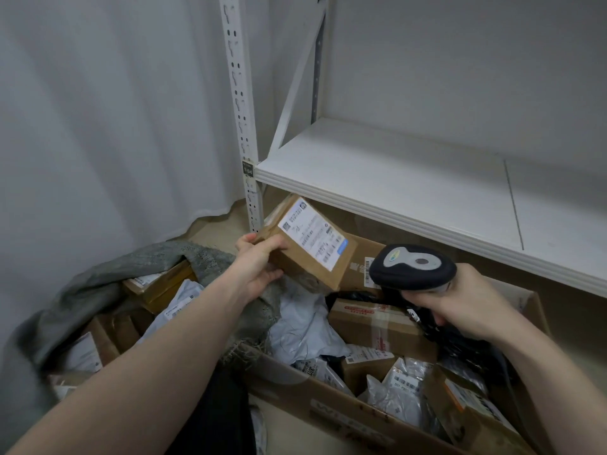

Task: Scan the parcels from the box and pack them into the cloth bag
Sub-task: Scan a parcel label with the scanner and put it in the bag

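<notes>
Parcel (305,247), brown cardboard w/ white shipping label facing up, is held in the air by the left hand (259,267), fingers curled round its near-left end, just above the gap btwn bag and box. Right hand (460,300) grips the handle of a black-and-grey barcode scanner (412,266), its head just right of the parcel, pointing at it. Cloth bag (98,284), grey-green, sits bottom left w/ mouth open and several parcels inside. Cardboard box (315,392) at lower right holds a jumble of brown cartons and grey/white poly mailers. White metal shelf (410,185) runs across behind, above the box. Pale curtain (98,110) hangs at left.
</notes>
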